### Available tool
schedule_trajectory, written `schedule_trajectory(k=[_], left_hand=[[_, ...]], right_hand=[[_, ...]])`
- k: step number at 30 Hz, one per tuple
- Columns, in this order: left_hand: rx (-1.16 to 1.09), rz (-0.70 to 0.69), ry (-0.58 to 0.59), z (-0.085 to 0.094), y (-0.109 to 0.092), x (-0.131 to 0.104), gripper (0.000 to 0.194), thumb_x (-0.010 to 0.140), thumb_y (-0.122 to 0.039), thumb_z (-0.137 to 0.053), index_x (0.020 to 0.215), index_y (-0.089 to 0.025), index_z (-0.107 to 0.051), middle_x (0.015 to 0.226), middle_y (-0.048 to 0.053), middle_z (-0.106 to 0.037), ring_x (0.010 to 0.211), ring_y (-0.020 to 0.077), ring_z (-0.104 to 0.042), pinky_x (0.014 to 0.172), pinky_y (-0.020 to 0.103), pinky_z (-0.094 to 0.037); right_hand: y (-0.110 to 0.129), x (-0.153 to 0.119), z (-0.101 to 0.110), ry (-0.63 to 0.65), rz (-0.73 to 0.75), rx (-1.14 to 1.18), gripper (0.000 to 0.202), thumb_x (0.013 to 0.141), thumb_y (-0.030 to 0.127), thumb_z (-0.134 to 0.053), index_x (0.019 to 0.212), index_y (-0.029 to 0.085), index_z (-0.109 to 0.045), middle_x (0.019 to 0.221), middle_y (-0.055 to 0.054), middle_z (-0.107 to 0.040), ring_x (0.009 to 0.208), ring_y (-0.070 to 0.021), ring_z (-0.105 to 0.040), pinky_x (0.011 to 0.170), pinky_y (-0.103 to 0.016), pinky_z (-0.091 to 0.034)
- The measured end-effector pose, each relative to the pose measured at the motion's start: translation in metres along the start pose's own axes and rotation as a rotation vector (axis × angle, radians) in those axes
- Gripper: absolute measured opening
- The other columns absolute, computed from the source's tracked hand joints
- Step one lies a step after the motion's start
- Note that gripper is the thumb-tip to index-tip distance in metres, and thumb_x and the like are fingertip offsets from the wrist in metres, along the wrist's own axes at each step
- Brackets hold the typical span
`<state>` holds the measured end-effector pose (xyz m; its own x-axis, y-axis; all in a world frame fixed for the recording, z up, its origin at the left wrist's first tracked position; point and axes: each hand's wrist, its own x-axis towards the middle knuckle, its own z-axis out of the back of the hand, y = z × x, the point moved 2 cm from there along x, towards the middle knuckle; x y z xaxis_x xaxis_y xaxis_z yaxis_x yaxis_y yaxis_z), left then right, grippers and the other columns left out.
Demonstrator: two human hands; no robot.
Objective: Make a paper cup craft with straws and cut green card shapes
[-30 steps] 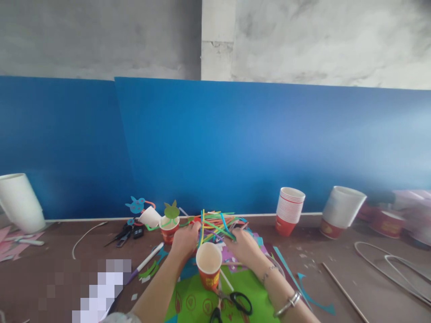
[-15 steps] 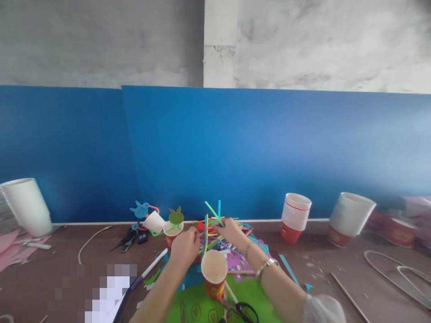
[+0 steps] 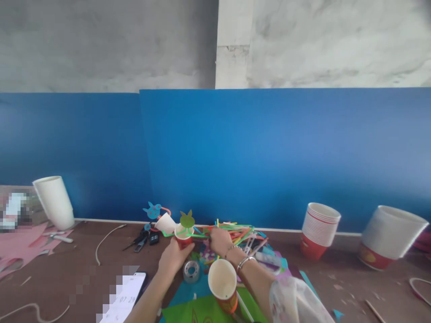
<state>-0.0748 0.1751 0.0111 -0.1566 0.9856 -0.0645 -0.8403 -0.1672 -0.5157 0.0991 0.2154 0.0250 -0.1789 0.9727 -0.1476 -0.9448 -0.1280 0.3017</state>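
Observation:
My left hand (image 3: 175, 259) is closed around a red-and-white paper cup (image 3: 183, 241), its fingers at the cup's side. A green paper animal head (image 3: 187, 219) stands above the cup's rim, and green straw arms reach out from the cup. To the right, my right hand (image 3: 221, 241) is closed at the left end of a pile of drinking straws (image 3: 240, 233). Blue and yellow straw tips stand up just above its knuckles; its fingertips are hidden. Nearer to me is another paper cup (image 3: 222, 280), upright and open at the top, touched by neither hand.
A roll of clear tape (image 3: 191, 271) lies between my forearms. Green paper (image 3: 202, 308) is at the front. A blue animal figure (image 3: 154, 211) sits back left by keys (image 3: 141, 242). Stacked cups (image 3: 319, 231) stand right; a phone (image 3: 124, 296) lies left.
My left hand has left the upright straws and taken hold of the cup with the green head. My right hand is lower among the straws. The view has turned left.

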Motion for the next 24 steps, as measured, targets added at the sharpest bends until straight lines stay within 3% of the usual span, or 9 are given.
schedule_trajectory(k=[2, 5, 8, 11, 19, 24], left_hand=[[-0.019, -0.017, -0.015, 0.0, -0.002, 0.007, 0.048, 0.083, -0.051, -0.048, 0.117, -0.018, -0.053, 0.113, 0.011, -0.069, 0.104, 0.0272, -0.065, 0.076, 0.029, -0.048], [-0.014, -0.021, -0.009, 0.007, -0.004, 0.012, 0.047, 0.084, -0.058, -0.041, 0.104, -0.021, -0.062, 0.104, 0.011, -0.072, 0.098, 0.0294, -0.067, 0.074, 0.031, -0.048], [0.028, -0.006, 0.008, 0.018, -0.009, 0.018, 0.05, 0.083, -0.06, -0.037, 0.088, -0.021, -0.068, 0.092, 0.014, -0.074, 0.093, 0.034, -0.068, 0.072, 0.036, -0.048], [0.062, 0.005, 0.009, 0.022, -0.017, 0.024, 0.05, 0.081, -0.06, -0.04, 0.087, -0.02, -0.07, 0.093, 0.016, -0.074, 0.096, 0.0364, -0.067, 0.076, 0.039, -0.048], [0.083, 0.027, 0.007, 0.018, -0.023, 0.028, 0.065, 0.078, -0.07, -0.036, 0.094, -0.015, -0.068, 0.102, 0.02, -0.071, 0.101, 0.0359, -0.065, 0.081, 0.04, -0.048], [0.081, 0.035, -0.009, 0.019, -0.017, 0.02, 0.066, 0.079, -0.072, -0.033, 0.099, -0.018, -0.066, 0.104, 0.018, -0.071, 0.101, 0.0324, -0.066, 0.081, 0.037, -0.048]], right_hand=[[-0.001, 0.001, 0.0, -0.02, -0.008, 0.041, 0.029, 0.091, 0.031, -0.058, 0.115, 0.015, -0.057, 0.117, -0.009, -0.059, 0.1, -0.0219, -0.061, 0.084, -0.042, -0.051], [-0.012, 0.003, 0.002, -0.082, -0.01, 0.166, 0.023, 0.089, 0.03, -0.06, 0.105, 0.014, -0.061, 0.107, -0.007, -0.064, 0.094, -0.02, -0.062, 0.082, -0.04, -0.051], [-0.029, 0.005, 0.008, -0.17, -0.012, 0.368, 0.01, 0.081, 0.022, -0.064, 0.084, 0.012, -0.065, 0.078, -0.003, -0.067, 0.077, -0.0176, -0.064, 0.07, -0.029, -0.049], [-0.041, 0.003, 0.014, -0.265, -0.021, 0.611, 0.01, 0.077, 0.02, -0.057, 0.075, 0.013, -0.063, 0.056, 0.002, -0.06, 0.059, -0.0138, -0.058, 0.055, -0.022, -0.04], [-0.048, -0.042, 0.036, -0.374, 0.033, 1.19, 0.024, 0.07, 0.042, -0.054, 0.078, 0.02, -0.048, 0.059, 0.003, -0.059, 0.039, -0.0058, -0.031, 0.039, -0.019, -0.021], [-0.046, -0.077, 0.058, -0.379, 0.077, 1.378, 0.032, 0.07, 0.046, -0.061, 0.083, 0.019, -0.053, 0.062, 0.004, -0.054, 0.041, -0.0045, -0.026, 0.039, -0.019, -0.016]])
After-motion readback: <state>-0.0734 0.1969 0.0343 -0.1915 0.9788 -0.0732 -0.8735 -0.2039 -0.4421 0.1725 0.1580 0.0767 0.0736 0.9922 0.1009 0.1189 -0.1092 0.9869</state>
